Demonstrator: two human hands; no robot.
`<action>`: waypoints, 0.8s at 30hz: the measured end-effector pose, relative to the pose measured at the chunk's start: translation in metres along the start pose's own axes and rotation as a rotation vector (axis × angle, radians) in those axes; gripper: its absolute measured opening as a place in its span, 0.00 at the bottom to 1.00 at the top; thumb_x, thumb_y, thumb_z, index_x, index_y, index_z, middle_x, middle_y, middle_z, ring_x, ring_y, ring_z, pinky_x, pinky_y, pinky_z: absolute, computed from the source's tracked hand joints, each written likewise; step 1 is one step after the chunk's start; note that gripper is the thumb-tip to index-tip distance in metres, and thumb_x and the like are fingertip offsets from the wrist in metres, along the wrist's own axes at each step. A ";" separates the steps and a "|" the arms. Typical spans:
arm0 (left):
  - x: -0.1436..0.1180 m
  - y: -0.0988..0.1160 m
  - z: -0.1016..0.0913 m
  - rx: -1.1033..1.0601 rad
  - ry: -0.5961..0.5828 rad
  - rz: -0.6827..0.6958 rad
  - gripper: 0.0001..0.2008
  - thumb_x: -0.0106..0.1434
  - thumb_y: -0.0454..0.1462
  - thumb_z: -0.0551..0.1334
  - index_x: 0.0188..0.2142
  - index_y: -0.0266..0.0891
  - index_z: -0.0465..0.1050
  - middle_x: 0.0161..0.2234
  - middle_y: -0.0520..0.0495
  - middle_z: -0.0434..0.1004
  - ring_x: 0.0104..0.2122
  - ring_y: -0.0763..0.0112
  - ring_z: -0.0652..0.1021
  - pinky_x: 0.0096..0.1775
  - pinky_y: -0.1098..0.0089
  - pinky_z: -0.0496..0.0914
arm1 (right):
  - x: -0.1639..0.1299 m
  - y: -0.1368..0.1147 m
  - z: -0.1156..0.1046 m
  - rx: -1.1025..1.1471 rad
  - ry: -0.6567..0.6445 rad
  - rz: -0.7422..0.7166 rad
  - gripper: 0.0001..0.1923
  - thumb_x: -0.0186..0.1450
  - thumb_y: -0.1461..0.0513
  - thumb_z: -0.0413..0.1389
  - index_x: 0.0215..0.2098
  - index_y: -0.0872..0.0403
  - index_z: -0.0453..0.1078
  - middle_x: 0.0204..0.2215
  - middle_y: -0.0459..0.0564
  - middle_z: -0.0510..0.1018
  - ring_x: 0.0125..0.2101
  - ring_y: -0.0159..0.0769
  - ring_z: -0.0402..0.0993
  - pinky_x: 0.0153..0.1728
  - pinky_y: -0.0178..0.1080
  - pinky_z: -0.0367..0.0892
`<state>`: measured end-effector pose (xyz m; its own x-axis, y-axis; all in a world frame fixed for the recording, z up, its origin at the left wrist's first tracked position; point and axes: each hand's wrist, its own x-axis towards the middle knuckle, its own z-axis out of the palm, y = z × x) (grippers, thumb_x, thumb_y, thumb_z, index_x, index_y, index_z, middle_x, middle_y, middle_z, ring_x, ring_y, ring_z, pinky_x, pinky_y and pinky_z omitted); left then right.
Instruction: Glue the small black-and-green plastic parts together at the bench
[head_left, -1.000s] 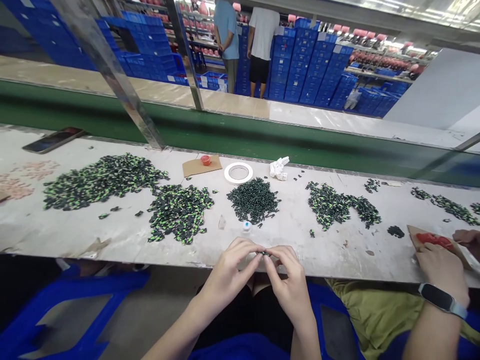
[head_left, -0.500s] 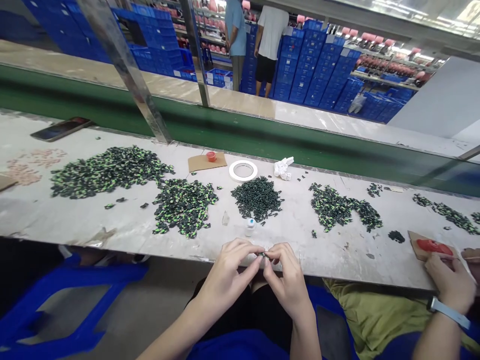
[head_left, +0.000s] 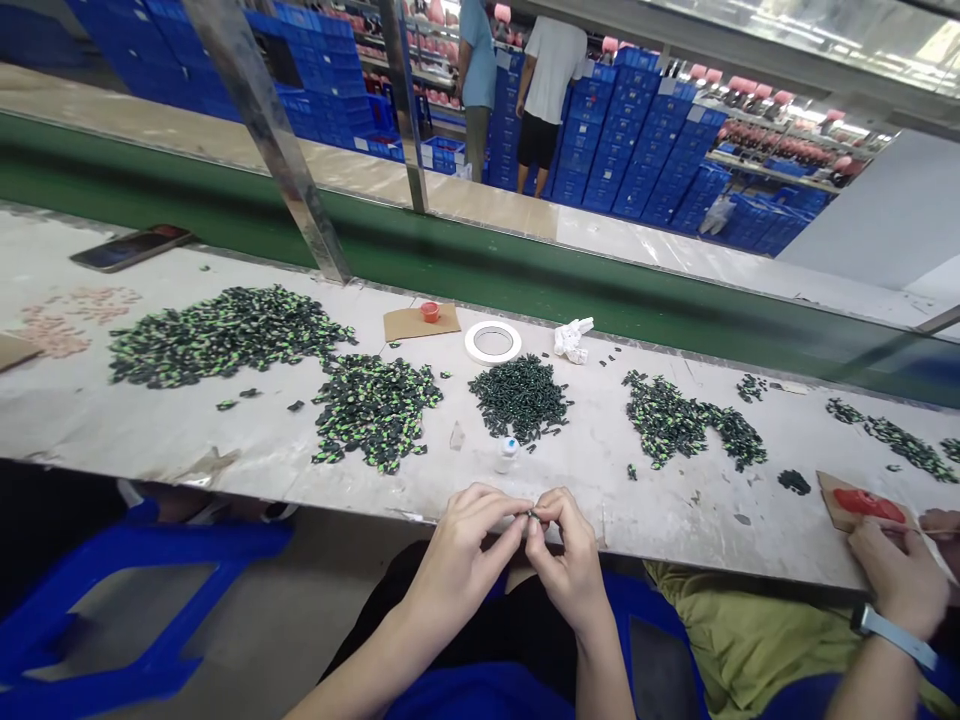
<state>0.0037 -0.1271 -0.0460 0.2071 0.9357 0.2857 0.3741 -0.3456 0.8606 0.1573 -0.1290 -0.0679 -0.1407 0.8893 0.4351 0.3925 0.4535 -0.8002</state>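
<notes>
Over the table's front edge, my left hand [head_left: 472, 540] and my right hand [head_left: 566, 555] meet fingertip to fingertip. Between them they pinch a small dark part [head_left: 531, 514], mostly covered by the fingers. Just beyond my hands stands a small clear bottle with a blue tip [head_left: 510, 448]. Behind it lies a pile of small dark green pieces [head_left: 519, 395]. Left of that spreads a pile of black parts with bright green spots [head_left: 375, 410], and a similar pile [head_left: 664, 415] lies to the right.
A larger black-green pile [head_left: 225, 335], a phone [head_left: 133, 248], a cardboard piece [head_left: 401, 324] with a red cap, a white tape roll [head_left: 472, 345] and crumpled tissue [head_left: 572, 340] lie farther back. At right, a co-worker's hand [head_left: 900, 570] is near cardboard with red material [head_left: 866, 503].
My hands stay together at the same spot, with the fingers slightly shifted around the small part. The whole view has moved a little. The co-worker's hand remains by the red material.
</notes>
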 end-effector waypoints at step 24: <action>0.023 -0.099 -0.042 0.646 0.355 -0.193 0.13 0.59 0.28 0.57 0.28 0.46 0.77 0.35 0.46 0.82 0.49 0.50 0.70 0.50 0.44 0.53 | 0.024 0.062 -0.005 -0.425 0.215 0.141 0.34 0.54 0.43 0.61 0.54 0.50 0.69 0.42 0.55 0.73 0.45 0.49 0.63 0.43 0.49 0.64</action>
<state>-0.0667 -0.0686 -0.1076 -0.1776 0.9129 0.3675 0.8514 -0.0448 0.5226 0.1824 -0.0797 -0.1044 0.1130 0.8879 0.4459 0.7363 0.2265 -0.6376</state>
